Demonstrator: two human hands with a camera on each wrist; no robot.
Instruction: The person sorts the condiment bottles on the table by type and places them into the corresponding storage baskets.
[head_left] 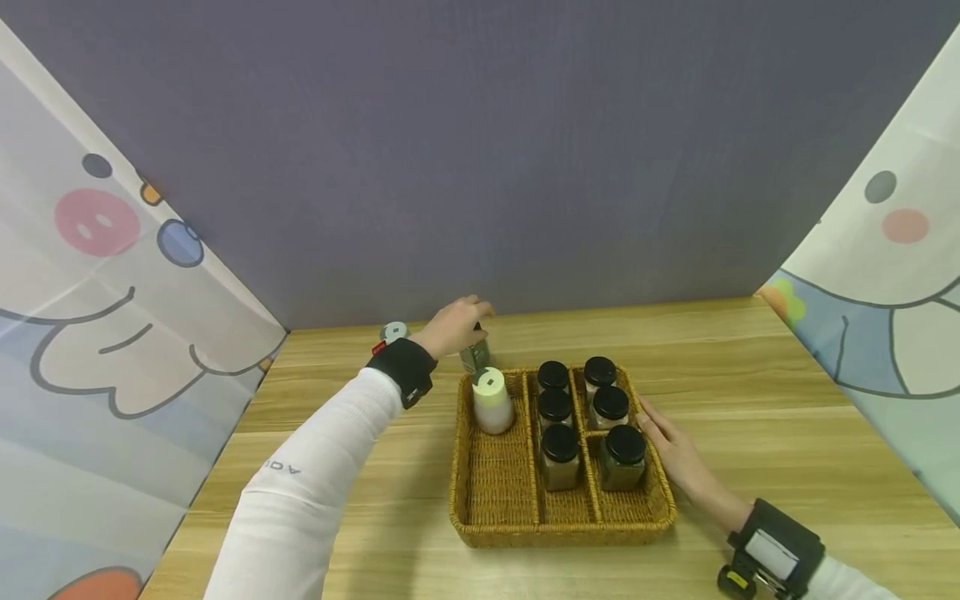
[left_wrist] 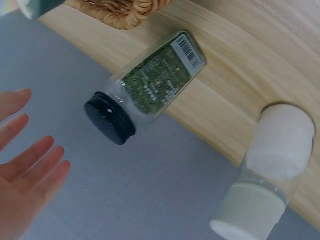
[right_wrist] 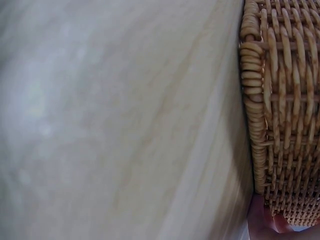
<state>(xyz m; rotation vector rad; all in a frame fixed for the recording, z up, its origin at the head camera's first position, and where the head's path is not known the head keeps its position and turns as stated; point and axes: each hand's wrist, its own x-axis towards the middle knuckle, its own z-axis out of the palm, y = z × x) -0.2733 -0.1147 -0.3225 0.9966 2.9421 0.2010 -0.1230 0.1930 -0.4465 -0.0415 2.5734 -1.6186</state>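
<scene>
My left hand [head_left: 453,327] hovers over a clear jar of green herbs [head_left: 475,356] with a black lid, which stands on the table just behind the wicker basket [head_left: 562,533]. In the left wrist view the fingers [left_wrist: 30,170] are straight and spread, a little short of the herb jar's [left_wrist: 150,85] lid. My right hand [head_left: 671,446] lies flat on the table with straight fingers against the basket's right wall. In the basket stand a white-capped bottle [head_left: 492,400] and several black-lidded jars [head_left: 560,454].
A second white-capped bottle [head_left: 393,332] stands behind my left wrist, shown large in the left wrist view [left_wrist: 270,175]. The wooden table [head_left: 787,433] ends at a grey backdrop, with cartoon-print curtains on both sides. The right wrist view shows the basket wall [right_wrist: 280,100].
</scene>
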